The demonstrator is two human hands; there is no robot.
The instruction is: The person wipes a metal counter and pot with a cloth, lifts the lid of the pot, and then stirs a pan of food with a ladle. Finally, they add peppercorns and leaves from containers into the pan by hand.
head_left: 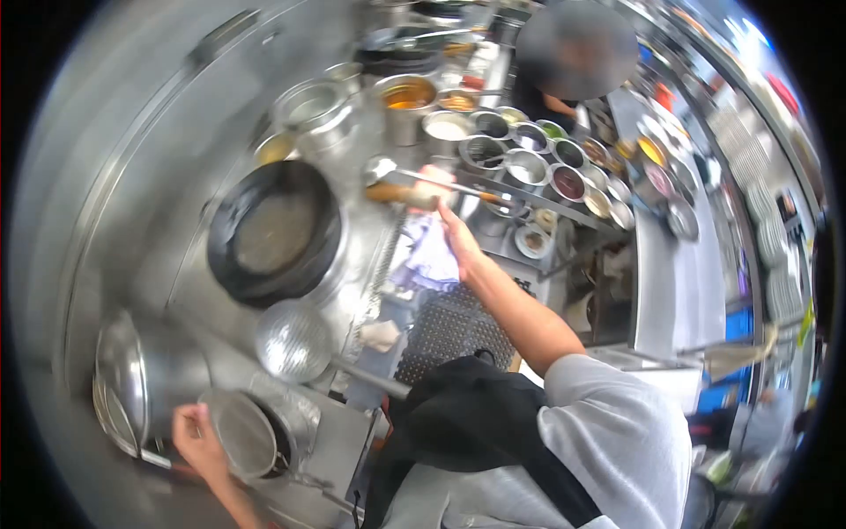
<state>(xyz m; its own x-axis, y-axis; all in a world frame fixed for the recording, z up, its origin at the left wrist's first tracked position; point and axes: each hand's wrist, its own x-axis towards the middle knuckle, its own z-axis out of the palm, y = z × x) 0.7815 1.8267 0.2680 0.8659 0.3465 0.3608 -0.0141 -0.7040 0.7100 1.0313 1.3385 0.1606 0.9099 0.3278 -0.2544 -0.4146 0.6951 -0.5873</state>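
Right hand [456, 240] on ladle [412, 176], steel counter [196, 304]

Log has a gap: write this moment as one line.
left hand: at mesh strainer | right hand: grips ladle handle | ladle bowl: between wok and seasoning bowls

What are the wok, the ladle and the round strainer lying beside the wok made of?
Wok: dark and matte, probably seasoned carbon steel or iron.
Ladle: shiny bare metal bowl and shaft, likely stainless.
Strainer: bright, finely perforated metal with glints, likely stainless.
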